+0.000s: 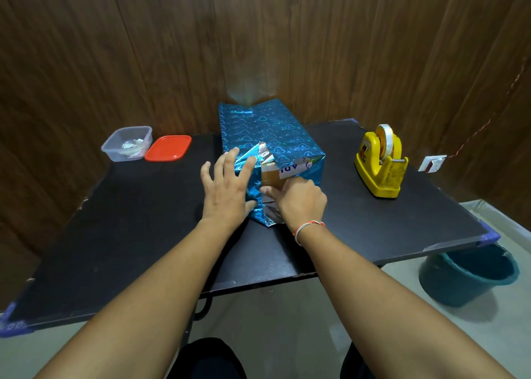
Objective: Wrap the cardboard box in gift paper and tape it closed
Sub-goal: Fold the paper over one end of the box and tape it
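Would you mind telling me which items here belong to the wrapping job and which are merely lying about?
In use: cardboard box, gift paper, tape dispenser, left hand, right hand.
Lying about: clear tub, red lid, bucket.

The right hand (298,199) hid its own fingertips and the cardboard box's (270,176) lower near end; the clear tub's (126,143) contents at left were too small to identify.

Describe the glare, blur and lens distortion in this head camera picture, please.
In the head view, the shiny blue gift paper throws a pale glare patch onto the brown wood-panel wall behind it; the black table edges bow from wide-angle distortion; the centre is sharp, while the forearms near the bottom edge look stretched and soft.
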